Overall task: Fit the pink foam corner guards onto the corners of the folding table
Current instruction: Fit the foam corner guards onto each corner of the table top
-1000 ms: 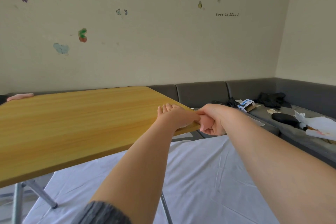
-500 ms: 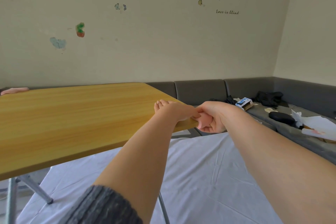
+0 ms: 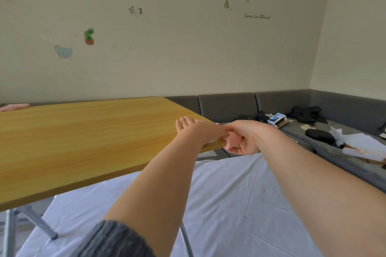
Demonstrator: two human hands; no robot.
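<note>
The folding table [image 3: 83, 142] has a yellow wood-grain top on metal legs and stands over a white sheet. At its near right corner a pink foam corner guard [image 3: 232, 140] sits against the corner, mostly hidden by my fingers. My right hand [image 3: 246, 137] grips that guard from the right side. My left hand [image 3: 198, 129] lies flat on the tabletop beside the corner, fingers straight, thumb touching the guard. A second pink guard [image 3: 14, 107] shows on the far left corner.
A grey bench sofa [image 3: 225, 106] runs along the wall and round the right side. On it lie a blue-white box [image 3: 276, 120], black clothing [image 3: 307, 112], a black pouch [image 3: 319, 135] and white papers [image 3: 363, 144]. Metal table legs [image 3: 39, 223] stand at lower left.
Both hands stay at the same table corner. The view has shifted slightly; my right hand's fingers have curled a bit more round the pink guard.
</note>
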